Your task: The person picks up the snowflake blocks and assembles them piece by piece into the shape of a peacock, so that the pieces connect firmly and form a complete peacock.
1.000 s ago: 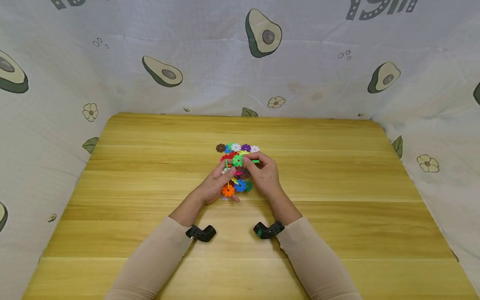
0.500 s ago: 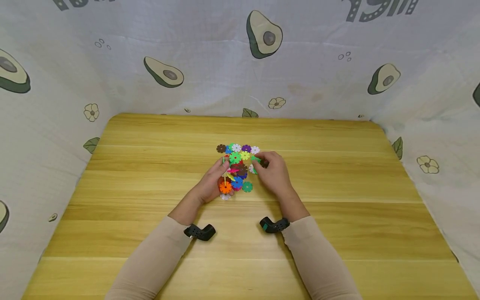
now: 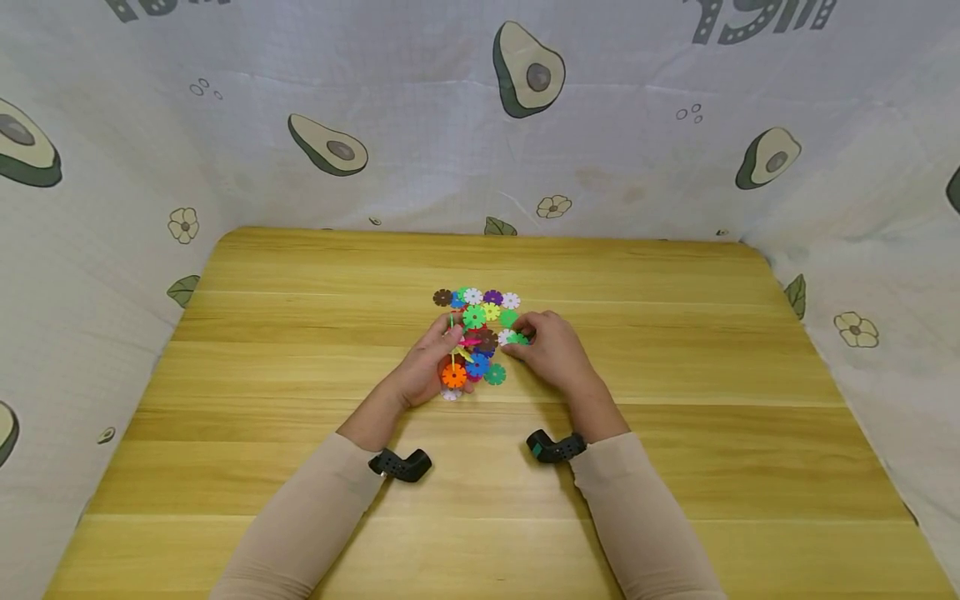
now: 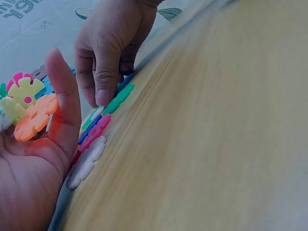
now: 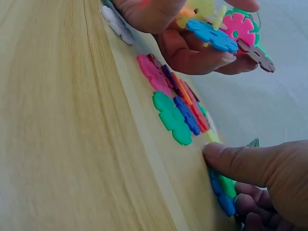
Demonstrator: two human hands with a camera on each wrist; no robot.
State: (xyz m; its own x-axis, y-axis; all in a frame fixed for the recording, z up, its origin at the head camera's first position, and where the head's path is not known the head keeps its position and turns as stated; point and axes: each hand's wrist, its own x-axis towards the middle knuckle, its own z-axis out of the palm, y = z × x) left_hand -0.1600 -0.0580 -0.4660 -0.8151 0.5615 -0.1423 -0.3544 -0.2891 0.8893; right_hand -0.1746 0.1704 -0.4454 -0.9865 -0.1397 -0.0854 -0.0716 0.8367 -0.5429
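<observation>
My left hand grips a cluster of interlocked plastic snowflake discs, its thumb along the near side. An orange disc and a light green disc show in the cluster. The left wrist view shows the orange disc above the palm with a pale yellow disc behind it. My right hand is down at the loose discs, thumb and fingers bent about a green disc. In the right wrist view a blue disc lies between thumb and fingers; I cannot tell whether they pinch it.
Loose discs in mixed colours lie under and beyond the cluster, among them a brown disc and a purple disc at the back. A teal disc is nearer. Patterned cloth hangs behind the wooden table.
My right hand has left the cluster's light green disc and moved right, then slightly nearer, to the loose discs. The left hand keeps its hold, with only a small shift.
</observation>
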